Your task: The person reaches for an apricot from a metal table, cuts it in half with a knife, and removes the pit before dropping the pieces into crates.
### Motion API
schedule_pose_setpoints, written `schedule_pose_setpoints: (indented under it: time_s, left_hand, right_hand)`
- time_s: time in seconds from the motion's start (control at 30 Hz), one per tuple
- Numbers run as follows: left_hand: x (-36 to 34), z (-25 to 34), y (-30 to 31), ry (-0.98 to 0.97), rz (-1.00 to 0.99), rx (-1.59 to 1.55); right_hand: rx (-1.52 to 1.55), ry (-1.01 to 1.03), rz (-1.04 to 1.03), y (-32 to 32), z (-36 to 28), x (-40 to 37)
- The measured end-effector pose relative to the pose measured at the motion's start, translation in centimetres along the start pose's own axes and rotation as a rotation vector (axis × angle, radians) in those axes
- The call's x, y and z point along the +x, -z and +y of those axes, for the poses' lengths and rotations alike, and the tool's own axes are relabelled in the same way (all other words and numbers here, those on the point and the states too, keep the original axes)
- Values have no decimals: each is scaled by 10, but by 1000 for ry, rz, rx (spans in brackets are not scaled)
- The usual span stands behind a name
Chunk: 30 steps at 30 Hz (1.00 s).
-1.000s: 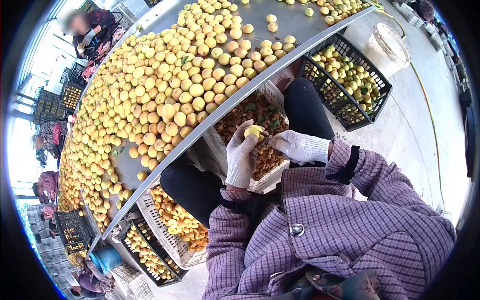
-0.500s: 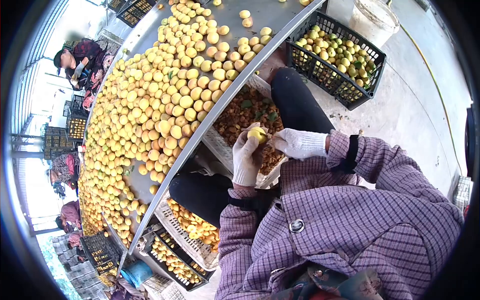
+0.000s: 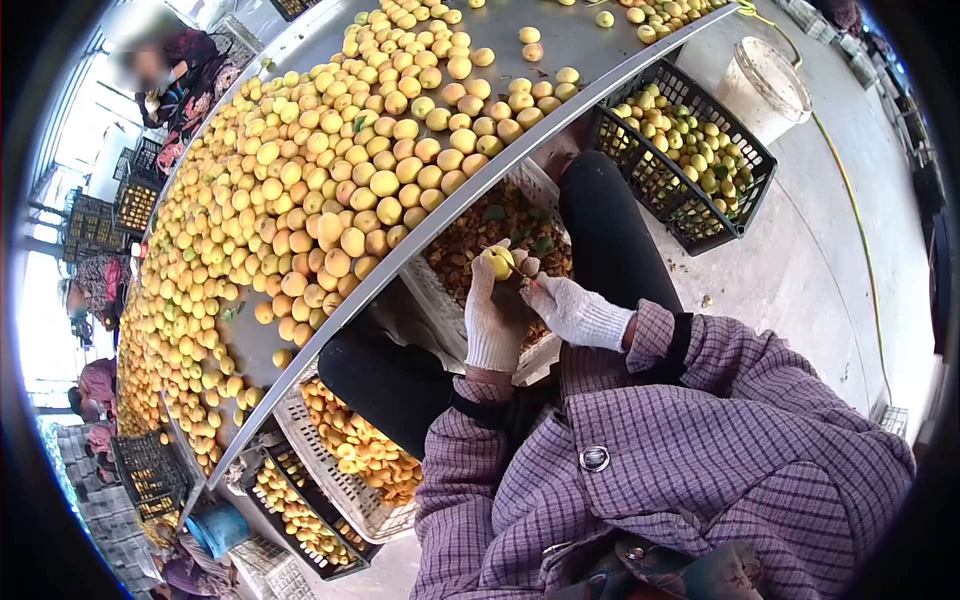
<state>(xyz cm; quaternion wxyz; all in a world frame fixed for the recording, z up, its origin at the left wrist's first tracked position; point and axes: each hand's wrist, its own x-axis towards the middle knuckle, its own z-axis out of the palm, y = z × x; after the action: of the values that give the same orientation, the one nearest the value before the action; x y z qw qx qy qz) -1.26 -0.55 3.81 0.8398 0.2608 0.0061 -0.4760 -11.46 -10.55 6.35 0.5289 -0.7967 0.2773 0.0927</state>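
Note:
A yellow fruit (image 3: 497, 262) is held between the fingertips of my left hand (image 3: 497, 318), which wears a white glove. Close beside it, my gloved right hand (image 3: 574, 308) is closed, its fingers pinched near the fruit; what they grip is too small to make out. Both hands are above a white crate (image 3: 437, 300) of brown pits and scraps (image 3: 470, 236) between my knees. Many whole yellow fruits (image 3: 330, 228) cover the metal table (image 3: 300, 50) at the left.
A black crate of greenish fruits (image 3: 690, 150) and a white bucket (image 3: 766, 90) stand on the floor, upper right. Lower left are a white crate of split fruit (image 3: 360, 445) and a black crate (image 3: 310, 515). A person (image 3: 185, 70) sits across the table.
The view has shifted, showing more floor at the upper right. My right hand has tilted slightly downward beside the fruit, which my left hand still holds.

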Motion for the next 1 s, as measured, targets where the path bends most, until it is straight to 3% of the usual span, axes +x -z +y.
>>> schedule_pose_setpoints:
  time_s: [0.07, 0.17, 0.23, 0.27, 0.37, 0.4, 0.5, 0.57, 0.63, 0.7, 0.77, 0.83, 0.9, 1.0]
  left_hand:
    - [3, -6, 4, 11, 5, -67]
    - [-3, 4, 1, 24, -41, -93]
    - [-3, 23, 7, 38, 133, 250]
    - [-4, 30, 4, 19, 67, 301]
    - [2, 27, 6, -87, 26, 290]
    - [6, 24, 12, -67, 0, 168]
    - [10, 11, 20, 9, -49, -94]
    - [6, 5, 15, 71, -69, -42]
    - [9, 3, 23, 65, 19, -3]
    - [15, 7, 30, -1, 24, 160]
    - [8, 17, 20, 16, 4, 209]
    - [3, 17, 9, -35, -95, 194]
    - [4, 8, 13, 0, -32, 56]
    - [5, -1, 16, 80, -84, -45]
  right_hand:
    - [-12, -44, 32, -9, 5, 7]
    - [-94, 84, -60, 9, -3, 22]
    - [-29, -176, -304, 46, -58, 6]
    - [35, -144, -309, 47, -52, 11]
    - [-102, -115, -213, 47, -65, -7]
    - [-167, 12, -131, 34, -40, -2]
    - [-177, 124, 54, -5, 3, 8]
    - [-209, 54, 88, -7, 10, 19]
    - [-141, 214, 43, 5, 4, 24]
    - [-115, 146, -34, 27, -22, 14]
    - [-59, -137, -216, 44, -58, -6]
    - [-59, -79, -175, 31, -35, -8]
    - [-204, 92, 11, 10, -7, -5]
    - [-185, 19, -13, 10, -3, 8]
